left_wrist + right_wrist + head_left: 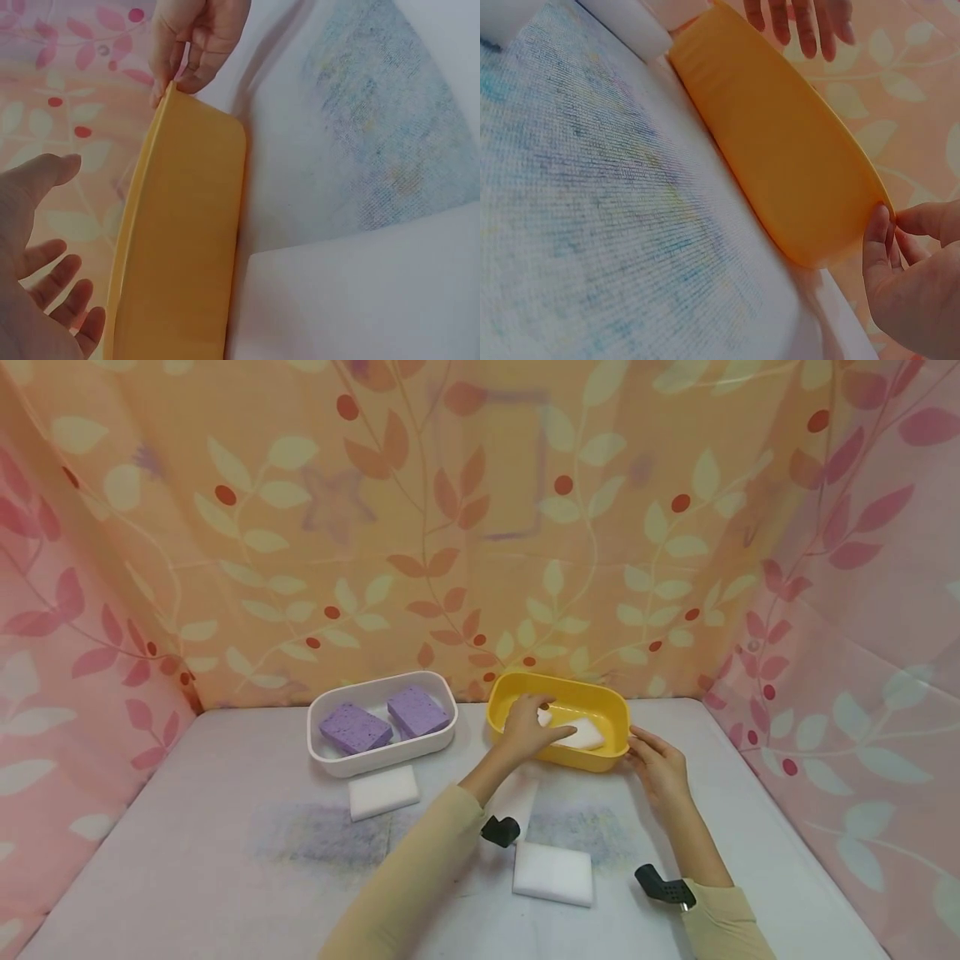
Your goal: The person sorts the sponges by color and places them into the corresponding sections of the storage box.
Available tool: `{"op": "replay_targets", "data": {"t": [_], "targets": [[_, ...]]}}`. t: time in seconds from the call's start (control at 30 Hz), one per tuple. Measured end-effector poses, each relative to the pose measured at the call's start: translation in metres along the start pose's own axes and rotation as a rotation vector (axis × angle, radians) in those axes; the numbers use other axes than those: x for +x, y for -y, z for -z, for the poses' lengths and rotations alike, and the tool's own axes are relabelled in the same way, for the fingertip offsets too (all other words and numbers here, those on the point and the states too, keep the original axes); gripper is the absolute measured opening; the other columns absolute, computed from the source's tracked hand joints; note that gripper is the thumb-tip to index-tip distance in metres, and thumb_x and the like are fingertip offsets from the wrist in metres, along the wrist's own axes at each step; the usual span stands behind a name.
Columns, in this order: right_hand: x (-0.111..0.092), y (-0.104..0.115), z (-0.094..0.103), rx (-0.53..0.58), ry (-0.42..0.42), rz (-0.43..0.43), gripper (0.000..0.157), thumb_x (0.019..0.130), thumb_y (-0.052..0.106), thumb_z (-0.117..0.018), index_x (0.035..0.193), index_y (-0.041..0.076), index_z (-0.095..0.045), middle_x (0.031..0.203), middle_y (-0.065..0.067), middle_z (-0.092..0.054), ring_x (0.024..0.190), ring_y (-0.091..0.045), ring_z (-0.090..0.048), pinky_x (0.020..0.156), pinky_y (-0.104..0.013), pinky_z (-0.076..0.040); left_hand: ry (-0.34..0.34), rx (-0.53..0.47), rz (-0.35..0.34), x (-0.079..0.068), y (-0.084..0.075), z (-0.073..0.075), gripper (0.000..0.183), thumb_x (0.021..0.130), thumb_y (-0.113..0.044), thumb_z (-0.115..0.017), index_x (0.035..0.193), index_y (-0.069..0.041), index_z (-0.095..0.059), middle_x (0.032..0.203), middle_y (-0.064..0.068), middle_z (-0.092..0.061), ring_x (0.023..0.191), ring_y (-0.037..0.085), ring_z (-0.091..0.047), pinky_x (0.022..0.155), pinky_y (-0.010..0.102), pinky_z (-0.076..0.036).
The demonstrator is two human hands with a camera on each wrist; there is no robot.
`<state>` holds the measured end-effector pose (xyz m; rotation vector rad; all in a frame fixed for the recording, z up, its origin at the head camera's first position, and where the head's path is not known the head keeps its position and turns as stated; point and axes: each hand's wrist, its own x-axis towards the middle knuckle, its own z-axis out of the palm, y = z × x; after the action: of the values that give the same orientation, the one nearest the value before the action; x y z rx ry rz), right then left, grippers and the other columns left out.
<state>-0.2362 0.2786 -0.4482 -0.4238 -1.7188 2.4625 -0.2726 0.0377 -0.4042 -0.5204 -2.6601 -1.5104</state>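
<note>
My left hand (525, 728) is over the yellow tray (577, 758), its fingers spread and loosely bent with nothing between them. Inside the tray lie a white sponge (587, 734) and another white piece (544, 717), partly hidden by that hand. At the tray's right end, my right hand (660, 768) pinches the rim between thumb and fingers, which shows closely in the right wrist view (922, 277). The left wrist view has the left palm (37, 277) beside the tray's long side, fingers apart.
Left of the yellow tray stands a white tray (390, 762) with two purple sponges (355, 727). White sponges lie on the table in front: one by the white tray (383, 792), one near the front (553, 873), and one (522, 795) partly covered by the left forearm. Patterned curtains enclose the table.
</note>
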Motion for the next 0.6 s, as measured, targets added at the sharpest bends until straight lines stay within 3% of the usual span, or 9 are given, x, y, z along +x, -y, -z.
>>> {"op": "replay_targets", "data": {"t": [0.33, 0.6], "targets": [[0.001, 0.000, 0.001, 0.005, -0.007, -0.001, 0.022, 0.104, 0.005, -0.063, 0.101, 0.020, -0.080, 0.097, 0.007, -0.074, 0.085, -0.008, -0.067, 0.082, -0.017, -0.059, -0.026, -0.049, -0.009, -0.014, 0.004, 0.005, 0.064, 0.089, -0.030, -0.085, 0.140, 0.002, -0.062, 0.132, 0.022, -0.060, 0.120, 0.039, -0.057, 0.098, 0.039, -0.052], [0.003, -0.001, -0.001, -0.004, -0.001, 0.002, 0.025, 0.104, 0.003, -0.063, 0.097, 0.021, -0.079, 0.093, 0.005, -0.073, 0.084, -0.009, -0.066, 0.080, -0.017, -0.060, -0.056, -0.096, -0.014, -0.029, 0.010, 0.008, 0.062, 0.088, -0.024, -0.086, 0.139, 0.003, -0.062, 0.131, 0.022, -0.059, 0.123, 0.040, -0.057, 0.102, 0.045, -0.052]]}}
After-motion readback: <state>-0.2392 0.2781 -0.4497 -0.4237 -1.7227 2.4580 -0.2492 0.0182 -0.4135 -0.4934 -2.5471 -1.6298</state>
